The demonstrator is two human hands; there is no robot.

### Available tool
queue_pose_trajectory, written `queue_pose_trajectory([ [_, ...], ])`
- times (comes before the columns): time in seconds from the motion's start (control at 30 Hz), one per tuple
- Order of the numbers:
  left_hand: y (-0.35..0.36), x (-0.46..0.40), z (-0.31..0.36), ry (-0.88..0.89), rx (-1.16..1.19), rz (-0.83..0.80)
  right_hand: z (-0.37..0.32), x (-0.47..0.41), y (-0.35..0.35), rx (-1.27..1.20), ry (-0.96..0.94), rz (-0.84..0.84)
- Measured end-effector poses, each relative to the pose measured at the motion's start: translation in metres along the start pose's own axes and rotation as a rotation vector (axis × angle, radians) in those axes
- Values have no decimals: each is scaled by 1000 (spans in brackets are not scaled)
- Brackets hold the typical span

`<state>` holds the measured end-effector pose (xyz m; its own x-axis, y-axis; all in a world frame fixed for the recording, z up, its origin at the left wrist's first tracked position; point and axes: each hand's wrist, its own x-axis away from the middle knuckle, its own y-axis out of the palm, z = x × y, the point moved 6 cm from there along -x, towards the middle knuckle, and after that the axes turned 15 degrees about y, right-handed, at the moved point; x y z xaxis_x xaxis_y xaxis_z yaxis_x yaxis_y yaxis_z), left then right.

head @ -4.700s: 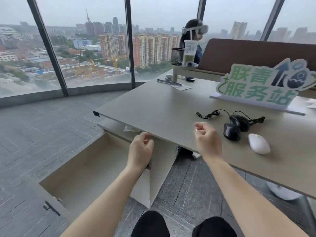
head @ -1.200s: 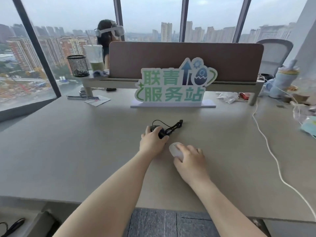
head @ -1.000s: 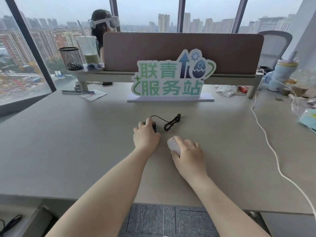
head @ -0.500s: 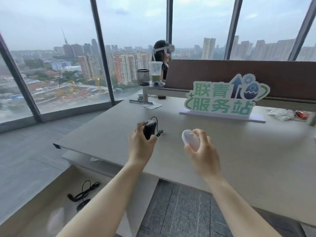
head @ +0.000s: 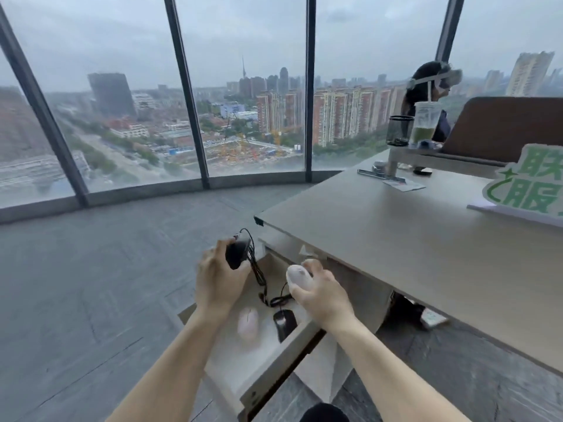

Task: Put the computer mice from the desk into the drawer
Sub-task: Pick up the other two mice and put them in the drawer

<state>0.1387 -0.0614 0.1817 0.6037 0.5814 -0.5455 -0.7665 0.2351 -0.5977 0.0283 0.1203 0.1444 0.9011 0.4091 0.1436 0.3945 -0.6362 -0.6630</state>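
Over the open drawer point(head: 268, 379), the left hand point(head: 217, 283) clamps a black mouse point(head: 236, 254) and the right hand point(head: 321, 295) a white mouse point(head: 298, 277); the dangling cable point(head: 259, 274) could, I think, snag the drawer's edge.

Computer mice: four in view.
Black mice: two, a black wired mouse point(head: 236, 254) gripped in the left hand point(head: 217, 280) and a black mouse in the drawer point(head: 285, 324).
Pale mice: two, a white mouse point(head: 298, 277) gripped in the right hand point(head: 323, 295) and a pale pink mouse in the drawer point(head: 248, 324).
Hands: two, each closed round one mouse.
Drawers: one open drawer point(head: 274, 371), under the tabletop point(head: 411, 239).
Mesh pen cups: one point(head: 399, 130).
Drink cups: one plastic cup of green drink point(head: 425, 124).
Signs: one green-lettered sign point(head: 530, 184), cut off at the frame edge.
Other people: one person point(head: 426, 86) beyond the partition.
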Motion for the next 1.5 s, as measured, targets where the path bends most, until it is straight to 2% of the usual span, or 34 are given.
queue_pose_trajectory([
  [0.17, 42, 44, -96, -356, -49, -288, 2, -8, 103, 189, 112, -185],
  [0.23, 58, 58, -119, -437, -64, -360, 8, -14, 132, 237, 171, -213],
  [0.37, 85, 65, -144, -474, -283, -562, 23, -34, 171, 544, 168, -196],
  [0.5, 112, 68, -158, -495, -459, -764, 38, -47, 197, 747, 187, -259],
  [0.67, 135, 74, -172, -524, -481, -839, 49, -57, 208, 901, 149, -287],
  [0.8, 141, 81, -179, -537, -444, -887, 47, -60, 206, 881, 138, -288],
  [0.93, 137, 74, -175, -487, -461, -905, 40, -58, 190, 582, 125, -255],
  [1.07, 114, 49, -150, -320, -404, -717, 35, -50, 164, 202, 59, -173],
  [1.2, 62, 44, -132, -165, -227, -350, 45, -22, 134, -64, 10, -63],
  [1.27, 33, 57, -131, -151, -131, -159, 56, -4, 128, -136, 13, -62],
  [1.37, 1, 90, -144, -358, 37, 35, 68, 27, 131, -215, 17, -169],
  [1.5, 3, 136, -174, -725, 394, 156, 79, 65, 148, -225, -14, -290],
])
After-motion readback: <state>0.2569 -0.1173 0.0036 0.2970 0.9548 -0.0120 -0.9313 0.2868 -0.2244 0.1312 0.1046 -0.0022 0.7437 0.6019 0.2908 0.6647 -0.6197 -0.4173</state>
